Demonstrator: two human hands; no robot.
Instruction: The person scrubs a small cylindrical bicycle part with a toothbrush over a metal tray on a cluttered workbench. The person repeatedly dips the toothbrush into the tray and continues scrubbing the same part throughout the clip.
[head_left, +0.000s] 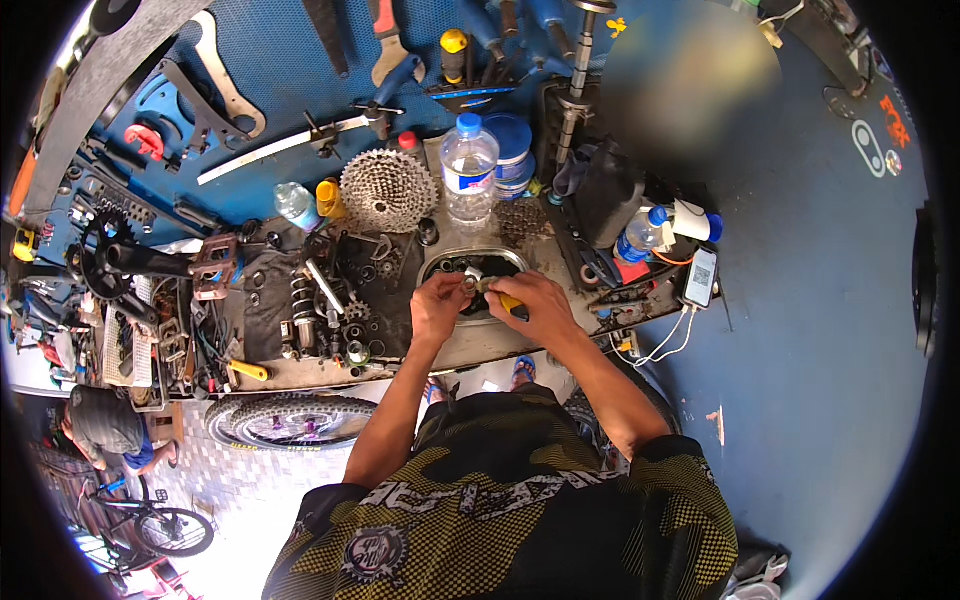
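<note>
- Head view: my left hand (437, 305) pinches a small round metal part (472, 282), likely a bearing or ring, fingers closed on it over the metal tray (442, 262) on the cluttered surface (500, 345).
- My right hand (535, 305) is wrapped around a yellow-handled tool (511, 301), its tip at the part.
- Judging by this, the part is mid-work: held and being tooled, not yet set down.
- Cassette (388, 190), water bottle (469, 170) and coil shock (303, 300) lie untouched.
</note>
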